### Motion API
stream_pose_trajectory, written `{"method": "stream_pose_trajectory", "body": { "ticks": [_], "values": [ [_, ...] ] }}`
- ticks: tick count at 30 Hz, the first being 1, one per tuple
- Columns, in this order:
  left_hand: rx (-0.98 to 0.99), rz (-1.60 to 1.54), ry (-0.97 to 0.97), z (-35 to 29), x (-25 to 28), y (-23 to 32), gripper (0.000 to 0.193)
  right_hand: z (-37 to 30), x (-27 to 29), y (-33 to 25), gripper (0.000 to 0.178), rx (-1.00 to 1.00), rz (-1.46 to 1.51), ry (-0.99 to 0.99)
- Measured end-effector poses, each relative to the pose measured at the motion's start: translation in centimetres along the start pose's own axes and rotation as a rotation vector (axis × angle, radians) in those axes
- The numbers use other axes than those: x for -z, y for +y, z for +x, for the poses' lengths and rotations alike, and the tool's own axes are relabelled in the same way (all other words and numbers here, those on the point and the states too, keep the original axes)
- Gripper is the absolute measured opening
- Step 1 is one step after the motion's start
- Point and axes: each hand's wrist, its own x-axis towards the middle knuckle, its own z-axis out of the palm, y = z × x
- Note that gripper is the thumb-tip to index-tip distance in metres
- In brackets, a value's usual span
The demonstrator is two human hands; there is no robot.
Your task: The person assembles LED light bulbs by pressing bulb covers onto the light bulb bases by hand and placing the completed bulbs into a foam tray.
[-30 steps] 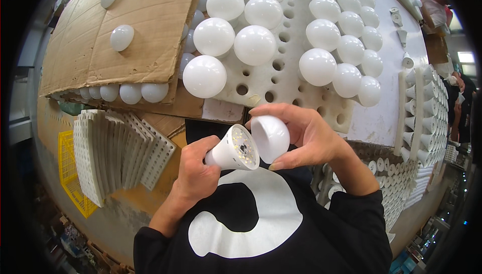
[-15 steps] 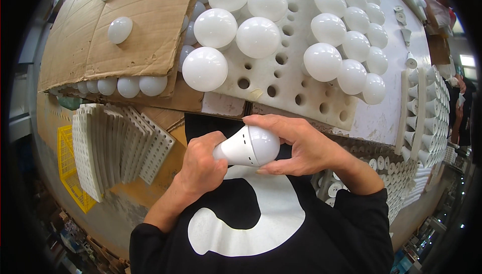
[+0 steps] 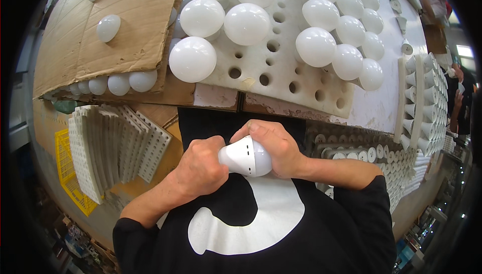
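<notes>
A white light bulb (image 3: 240,156) with dark slots around its collar lies sideways in front of my chest. My left hand (image 3: 205,165) is closed around its narrow base end, which the fingers hide. Over the rounded, milky dome my right hand (image 3: 273,146) is cupped, with the fingers along the top and side. Dome and housing meet with only a thin line visible between them. Beyond my hands, white domed bulbs (image 3: 193,59) stand in a holed foam tray (image 3: 256,81) on the table.
Left on the table lies a cardboard sheet (image 3: 135,38), with loose domes (image 3: 108,28) on top and more beneath. Below it stand stacked holed foam boards (image 3: 108,148) beside a yellow crate (image 3: 65,158). Racks of white cone-shaped housings (image 3: 429,111) are at the right. Another person (image 3: 459,91) is at far right.
My right hand has shifted from fingertips at the dome's edges to wrapping over it. The bulb is a little lower, and the left elbow has moved outward. The view has shifted slightly.
</notes>
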Motion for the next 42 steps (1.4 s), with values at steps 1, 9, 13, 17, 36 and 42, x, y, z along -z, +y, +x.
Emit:
{"method": "stream_pose_trajectory", "body": {
  "ticks": [1,9,13,17,36,42],
  "values": [
    [-0.002,-0.005,-0.003,-0.1,-0.2,-0.1,0.025,-0.2,-0.1,0.1,0.042,0.009,0.018,0.034],
    [-0.175,0.066,-0.025,1.6,0.6,0.4,0.017,-0.5,0.1,0.0,0.04,0.065,0.008,0.088],
    [0.131,-0.079,0.087,2.6,-0.2,-1.0,0.014,0.8,2.3,-2.3,0.049,-0.174,0.235,-0.172],
    [0.758,-0.897,-0.275,3.3,-0.8,-2.8,0.017,0.1,2.8,-1.8,0.059,0.056,0.053,-0.166],
    [0.634,-0.958,-0.011,2.5,-6.0,-3.5,0.024,-2.0,3.7,-4.0,0.076,0.885,-0.731,0.31],
    [0.593,-0.831,0.048,0.7,-4.7,-3.8,0.025,2.6,1.2,-6.4,0.074,1.008,-1.115,0.376]
  ]
}}
